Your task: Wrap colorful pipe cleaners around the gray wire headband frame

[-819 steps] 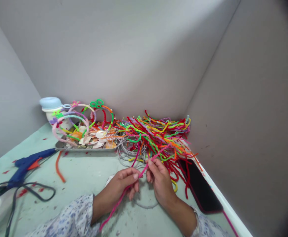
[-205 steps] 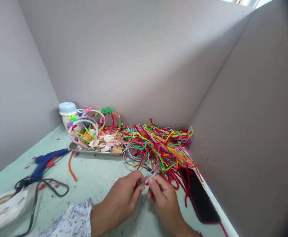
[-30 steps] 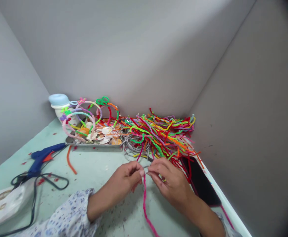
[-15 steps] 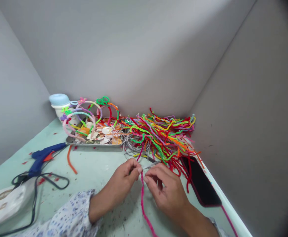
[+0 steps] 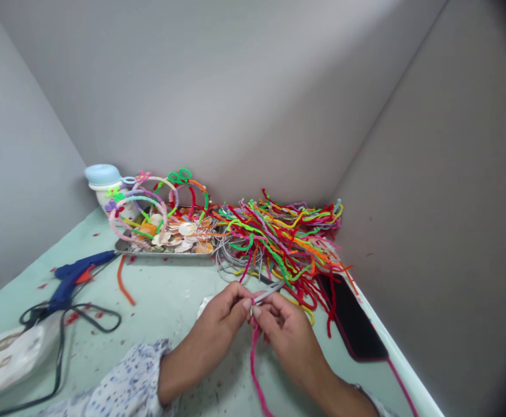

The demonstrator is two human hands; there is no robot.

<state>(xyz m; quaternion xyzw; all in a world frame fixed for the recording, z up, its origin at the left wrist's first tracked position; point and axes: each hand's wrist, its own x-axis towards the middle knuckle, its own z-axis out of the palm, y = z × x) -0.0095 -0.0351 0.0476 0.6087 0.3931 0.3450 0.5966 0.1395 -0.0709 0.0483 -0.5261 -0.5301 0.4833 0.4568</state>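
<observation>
Far L: wht bottle (image 5: pixel 105 198), lt-blue lid (image 5: pixel 103 174), upright nr grey wall (image 5: pixel 218 104). Metal tray (image 5: pixel 164 255) w/ shells (image 5: pixel 187 229) just beside it. In front, blue glue gun (image 5: pixel 67 281) w/ orange trigger (image 5: pixel 85 274) lying on worktop (image 5: pixel 166 289), blk cord (image 5: pixel 61 347) looped alongside wht packet (image 5: pixel 22 362). Far R: blk phone (image 5: pixel 357 324), flat, pink cable (image 5: pixel 400 384) at its near end.

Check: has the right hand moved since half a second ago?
Yes: against the black slab, the right hand has shifted left, closer to the left hand; a yellow strip it covered now shows.
</observation>
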